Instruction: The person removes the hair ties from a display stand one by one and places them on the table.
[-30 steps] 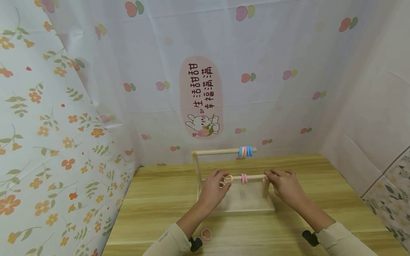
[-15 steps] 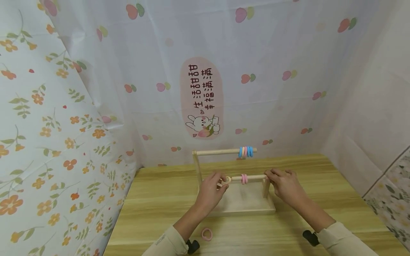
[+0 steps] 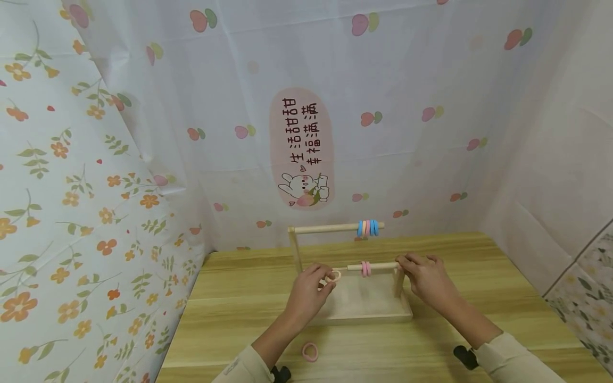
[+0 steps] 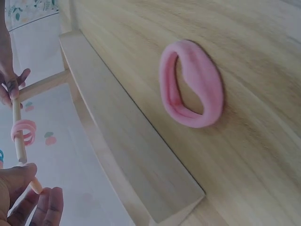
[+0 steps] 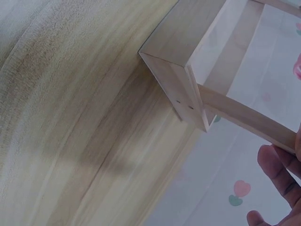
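My left hand pinches a cream hair tie between thumb and fingers, just left of the free end of a wooden stand's lower rod. Two pink hair ties hang midway along that rod. At the rod's other end, my right hand grips the stand where rod and right post meet. Blue, cream and pink hair ties sit bunched near the tip of the upper rod. Another pink hair tie lies on the table in front of the stand.
The stand's shallow tray base rests on the wood-grain table. Behind the table hangs a patterned cloth, with a floral cloth along the left side. Black wrist straps show below both sleeves.
My left hand has drawn the cream hair tie left and a little toward me, from beside the rod's end to apart from it. The right hand keeps its place.
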A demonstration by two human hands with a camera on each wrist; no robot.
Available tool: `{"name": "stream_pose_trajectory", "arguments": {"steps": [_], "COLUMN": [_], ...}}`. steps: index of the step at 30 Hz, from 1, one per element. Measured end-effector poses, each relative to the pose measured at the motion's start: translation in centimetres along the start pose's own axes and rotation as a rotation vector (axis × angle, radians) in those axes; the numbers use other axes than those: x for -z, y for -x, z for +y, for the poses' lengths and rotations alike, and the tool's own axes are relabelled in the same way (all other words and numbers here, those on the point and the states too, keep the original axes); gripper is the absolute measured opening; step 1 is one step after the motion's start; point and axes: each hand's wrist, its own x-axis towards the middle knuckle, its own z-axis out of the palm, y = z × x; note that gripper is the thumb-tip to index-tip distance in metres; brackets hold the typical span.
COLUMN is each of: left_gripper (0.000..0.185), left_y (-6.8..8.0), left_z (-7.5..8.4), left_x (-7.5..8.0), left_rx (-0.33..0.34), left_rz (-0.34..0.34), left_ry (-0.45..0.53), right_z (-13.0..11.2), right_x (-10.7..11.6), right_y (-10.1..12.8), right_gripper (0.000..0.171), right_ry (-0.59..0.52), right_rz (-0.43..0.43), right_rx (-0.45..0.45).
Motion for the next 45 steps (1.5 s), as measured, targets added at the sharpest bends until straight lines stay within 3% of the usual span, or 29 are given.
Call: {"name": "stream_pose_trajectory", "arguments": {"steps": [8,19,33,45], "left_gripper": [0.012,0.012,0.009,0.010], "left_y": [0.7,1.8,3.5,5.0], "left_z": [-0.1,-0.9,-0.9,-1.0], "left_x": [0.5,0.5,-0.1,-0.5], "left_rx": [-0.007,-0.127,-0.107,-0.217], "left_rz": [-0.034,-0.054,-0.211,-0.262], "left_ry": [-0.057,-0.117,-0.111,-0.179], "right_z": [0.1,0.2,0.1,0.1], "right_x": [-0.1,-0.2,0.0,-0.1], "right_y": [0.0,0.1,0.0,0.1], "right_gripper": [0.023,0.024,0.024,0.024], "right_ry": [0.016,0.006,-0.015,-0.011], "right_rz": [0.003,0.020,0.026,0.010], "right_rx": [0.004,0.016,0.016,0.004]}}
